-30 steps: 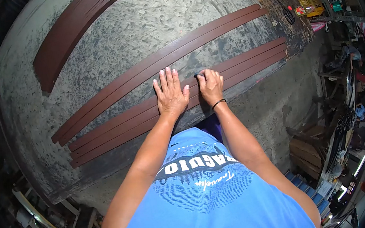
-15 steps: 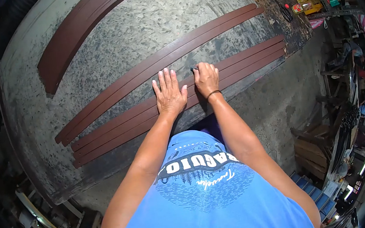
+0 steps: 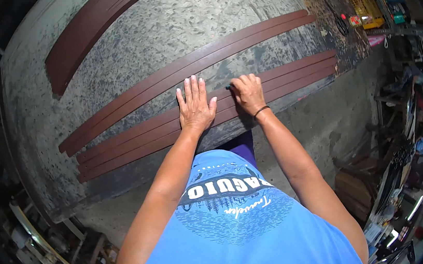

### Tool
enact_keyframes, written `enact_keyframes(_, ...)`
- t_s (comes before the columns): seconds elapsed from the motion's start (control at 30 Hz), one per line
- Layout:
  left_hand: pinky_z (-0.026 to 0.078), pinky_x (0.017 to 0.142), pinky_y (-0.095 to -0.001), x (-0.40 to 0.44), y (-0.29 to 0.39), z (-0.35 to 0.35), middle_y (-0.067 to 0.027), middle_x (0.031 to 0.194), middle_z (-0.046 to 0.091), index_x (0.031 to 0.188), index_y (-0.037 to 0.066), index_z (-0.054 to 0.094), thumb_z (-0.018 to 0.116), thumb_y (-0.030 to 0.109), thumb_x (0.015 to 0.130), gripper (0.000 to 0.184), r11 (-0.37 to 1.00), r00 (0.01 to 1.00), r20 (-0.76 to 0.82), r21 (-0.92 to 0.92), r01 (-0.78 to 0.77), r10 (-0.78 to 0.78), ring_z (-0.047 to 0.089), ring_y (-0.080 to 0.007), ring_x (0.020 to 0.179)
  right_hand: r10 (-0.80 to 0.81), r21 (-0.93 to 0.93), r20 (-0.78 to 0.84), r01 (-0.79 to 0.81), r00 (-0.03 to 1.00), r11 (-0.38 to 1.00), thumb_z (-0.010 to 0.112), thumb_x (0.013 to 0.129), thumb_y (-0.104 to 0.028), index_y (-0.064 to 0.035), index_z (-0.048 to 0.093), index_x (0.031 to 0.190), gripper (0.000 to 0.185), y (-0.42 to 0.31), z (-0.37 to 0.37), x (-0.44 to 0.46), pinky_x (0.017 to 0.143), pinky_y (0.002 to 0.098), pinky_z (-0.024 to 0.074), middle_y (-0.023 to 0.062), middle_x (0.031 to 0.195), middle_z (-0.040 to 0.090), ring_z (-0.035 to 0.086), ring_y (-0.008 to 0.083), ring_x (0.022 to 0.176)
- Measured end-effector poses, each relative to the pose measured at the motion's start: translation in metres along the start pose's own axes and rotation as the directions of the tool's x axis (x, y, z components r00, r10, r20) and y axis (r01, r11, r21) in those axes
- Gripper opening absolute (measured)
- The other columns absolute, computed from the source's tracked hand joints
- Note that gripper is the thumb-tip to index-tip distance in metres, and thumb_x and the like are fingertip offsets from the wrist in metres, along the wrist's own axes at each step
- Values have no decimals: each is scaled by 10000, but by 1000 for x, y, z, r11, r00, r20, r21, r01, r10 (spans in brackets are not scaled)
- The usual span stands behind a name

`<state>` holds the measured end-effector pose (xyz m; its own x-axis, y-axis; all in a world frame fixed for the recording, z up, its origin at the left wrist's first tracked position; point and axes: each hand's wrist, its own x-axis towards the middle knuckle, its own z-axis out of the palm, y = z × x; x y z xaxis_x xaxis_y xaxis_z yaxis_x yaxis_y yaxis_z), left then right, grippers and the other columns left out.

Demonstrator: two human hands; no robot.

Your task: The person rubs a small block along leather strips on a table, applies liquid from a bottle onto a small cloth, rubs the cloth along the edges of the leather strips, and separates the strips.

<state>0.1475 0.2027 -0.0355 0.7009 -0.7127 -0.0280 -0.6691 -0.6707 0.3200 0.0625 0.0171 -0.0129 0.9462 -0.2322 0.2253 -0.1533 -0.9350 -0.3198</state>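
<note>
- Left hand [image 3: 196, 110]: flat on the near brown strips [image 3: 291, 76], grip open.
- Right hand [image 3: 249, 94]: grip closed around a small dark object [image 3: 229, 87] over those strips.
- Strips lie lengthwise on the bench [image 3: 145, 51].

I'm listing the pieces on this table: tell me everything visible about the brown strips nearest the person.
The brown strips look like three long, narrow, gently curved bands, side by side, with dark lines between them. The surface looks smooth, perhaps leather. They lie flat on the table, near its front edge, rising rightward in view. The left hand rests spread across them; the right hand, over them, pinches a small dark object.
</note>
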Motion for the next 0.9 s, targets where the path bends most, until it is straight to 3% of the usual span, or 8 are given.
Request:
enact_keyframes(0.3, 125, 1213, -544, 1, 3, -3, -200, 1630, 196, 1556, 73, 287, 521, 526, 938, 801, 987, 993, -22, -112, 114, -118, 161, -370, 1513, -280, 127, 140, 263, 950, 956, 672, 805, -115, -168, 655, 973, 177, 17, 5, 33, 804, 421, 414, 33, 896, 590, 538, 286, 923)
enact_keyframes(0.43, 116, 1214, -543, 2, 8, -6, -197, 1640, 156, 1570, 139, 276, 529, 533, 933, 790, 977, 976, -46, -34, 211, -212, 137, -376, 1517, -434, 160, 180, 409, 883, 899, 661, 816, -121, -167, 657, 968, 159, 56, -14, 34, 801, 419, 412, 35, 881, 584, 538, 282, 917)
enact_keyframes(0.6, 92, 1186, -622, -1, 39, 0, -196, 1643, 143, 1575, 160, 266, 486, 489, 971, 722, 850, 845, -130, 29, 526, -519, 114, -384, 1518, -533, 217, 189, 494, 825, 842, 670, 810, -120, -153, 657, 975, 168, 78, -25, 39, 806, 419, 416, 39, 867, 581, 545, 276, 914)
enact_keyframes(0.7, 97, 1187, -616, 2, 56, 4, -188, 1644, 148, 1571, 159, 276, 472, 487, 976, 707, 759, 759, -84, 42, 650, -645, 111, -378, 1519, -599, 299, 138, 543, 789, 785, 666, 818, -117, -146, 661, 973, 158, 72, -17, 44, 827, 422, 422, 45, 878, 593, 551, 277, 921)
enact_keyframes(0.9, 101, 1202, -580, 3, 58, 5, -182, 1630, 202, 1565, 165, 293, 516, 556, 931, 778, 729, 728, -135, 44, 683, -673, 141, -343, 1519, -665, 337, 178, 590, 725, 734, 652, 825, -121, -131, 662, 976, 152, 76, -15, 54, 829, 420, 413, 47, 871, 592, 550, 271, 925)
